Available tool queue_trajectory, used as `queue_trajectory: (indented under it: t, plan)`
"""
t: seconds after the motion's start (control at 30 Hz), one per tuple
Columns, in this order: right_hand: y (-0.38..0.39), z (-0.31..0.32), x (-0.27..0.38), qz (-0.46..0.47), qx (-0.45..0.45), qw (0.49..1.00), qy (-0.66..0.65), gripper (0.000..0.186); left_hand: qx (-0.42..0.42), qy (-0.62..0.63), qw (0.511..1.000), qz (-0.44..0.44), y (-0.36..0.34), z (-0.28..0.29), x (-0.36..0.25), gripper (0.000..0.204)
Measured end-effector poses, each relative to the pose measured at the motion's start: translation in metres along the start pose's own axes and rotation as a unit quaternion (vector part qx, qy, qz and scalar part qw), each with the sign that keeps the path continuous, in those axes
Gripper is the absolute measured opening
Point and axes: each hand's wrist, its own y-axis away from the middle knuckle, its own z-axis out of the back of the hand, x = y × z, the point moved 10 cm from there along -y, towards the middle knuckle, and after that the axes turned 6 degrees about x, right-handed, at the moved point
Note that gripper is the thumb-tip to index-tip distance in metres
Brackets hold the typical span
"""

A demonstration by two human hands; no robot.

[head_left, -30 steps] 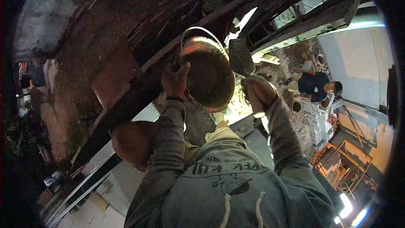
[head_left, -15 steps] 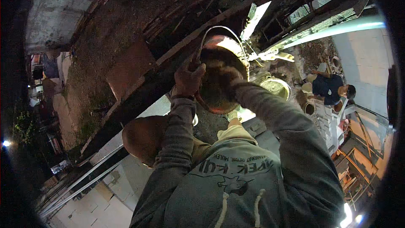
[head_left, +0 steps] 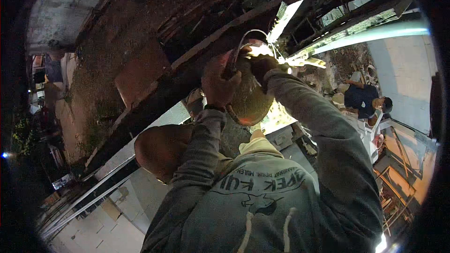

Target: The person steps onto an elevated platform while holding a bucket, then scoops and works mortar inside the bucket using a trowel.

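Observation:
A dark, round bucket [head_left: 251,105] with a thin, curved handle is in front of me, its inside partly in shadow and its far edge brightly lit. My left hand [head_left: 221,84] is closed on the bucket's left rim, near one end of the handle. At the far right of the bucket's mouth, my right hand [head_left: 263,68] reaches over or into the bucket. Shadow hides its fingers, so what it touches or holds does not show.
A long dark beam [head_left: 187,61] runs diagonally past the bucket. Lit boards [head_left: 285,21] stand beyond it. A person in a dark shirt [head_left: 360,99] is at the right, near a pale wall [head_left: 401,65]. A brown rounded thing [head_left: 161,152] is beside my left forearm.
My right hand has moved from the bucket's middle toward its far right edge. The left hand and bucket have shifted slightly right. Another bucket, seen at right before, no longer shows.

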Motion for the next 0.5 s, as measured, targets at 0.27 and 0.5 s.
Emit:
queue_trajectory:
  t: [0.27, 0.5]
  plan:
    - [0.012, -0.099, -0.010, 0.073, 0.142, 0.947, -0.279, 0.027, 0.063, 0.153, 0.984, 0.070, 0.021, -0.024, -0.020, 0.057]
    - [0.034, -0.099, 0.025, 0.108, 0.245, 0.830, -0.490, 0.026, -0.011, 0.064, 0.993, 0.095, 0.027, 0.004, -0.019, 0.033]
